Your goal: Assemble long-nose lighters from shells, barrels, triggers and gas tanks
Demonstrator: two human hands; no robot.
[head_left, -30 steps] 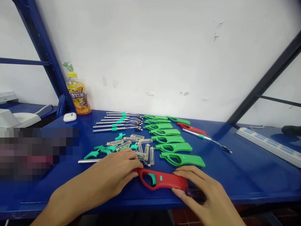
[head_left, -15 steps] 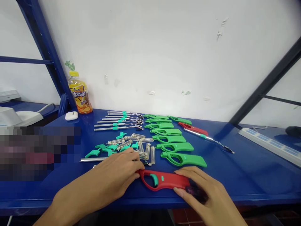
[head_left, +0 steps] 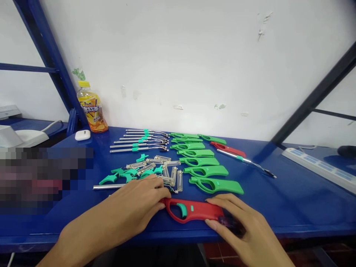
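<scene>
A red lighter body (head_left: pixel 194 211) with a teal trigger lies near the front edge of the blue table (head_left: pixel 292 207). My left hand (head_left: pixel 139 204) rests palm down on its left end, fingers curled over where a metal tube (head_left: pixel 107 186) sticks out to the left. My right hand (head_left: pixel 241 226) pinches the right end, thumb and fingers closed on the red body and a dark purple piece (head_left: pixel 229 222). Behind them lie several green lighter shells (head_left: pixel 204 163), small clear parts (head_left: pixel 167 172) and teal triggers (head_left: pixel 119 176).
Several metal nozzle tubes (head_left: pixel 136 142) lie in a row at the back, beside a red shell (head_left: pixel 229 149) and a loose nozzle (head_left: pixel 247 162). An orange drink bottle (head_left: pixel 91 109) and a white case (head_left: pixel 82 135) stand back left. A power strip (head_left: pixel 319 167) lies right.
Both hands stay on the red lighter body. The view has shifted slightly; nothing on the table has visibly moved.
</scene>
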